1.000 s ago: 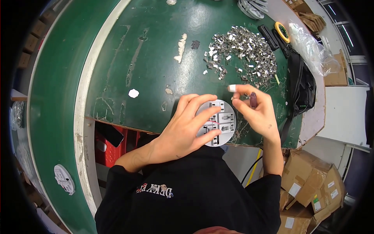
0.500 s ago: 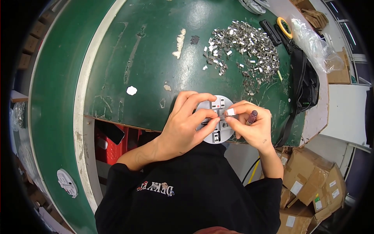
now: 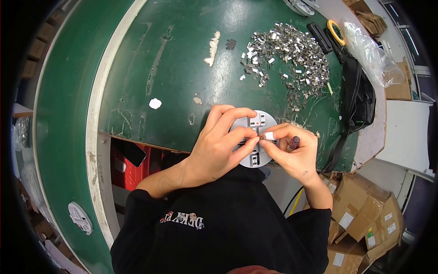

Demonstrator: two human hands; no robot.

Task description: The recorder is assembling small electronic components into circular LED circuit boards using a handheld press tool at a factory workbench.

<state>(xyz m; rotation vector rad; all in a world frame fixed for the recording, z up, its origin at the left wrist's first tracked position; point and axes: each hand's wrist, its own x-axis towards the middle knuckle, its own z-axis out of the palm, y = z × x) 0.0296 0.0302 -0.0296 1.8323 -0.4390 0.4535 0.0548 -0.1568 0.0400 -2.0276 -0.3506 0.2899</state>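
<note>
A round light-grey plastic part [image 3: 269, 119] with square slots and small fittings lies at the table's front edge, under both hands. My left hand [image 3: 218, 142] reaches over its left side, thumb and index finger pinched together; what sits between them is hidden. My right hand [image 3: 299, 153] pinches a small white-tabbed piece [image 3: 269, 135] above the part, its tip meeting my left fingertips. A dark, purplish tool handle [image 3: 294, 142] is also tucked in my right hand's curled fingers; its other end is hidden.
A heap of small metal-and-white pieces [image 3: 292, 55] covers the far right of the green table [image 3: 182, 82]. Beyond it lie a yellow tape roll [image 3: 335, 32], a black bag [image 3: 360, 91] and clear plastic [image 3: 372, 50]. Another grey part [image 3: 80, 218] rests at the left; cartons [image 3: 365, 214] stand lower right.
My right hand has shifted slightly left with the white-tabbed piece, bringing its fingertips against those of my left hand. My left hand has barely moved.
</note>
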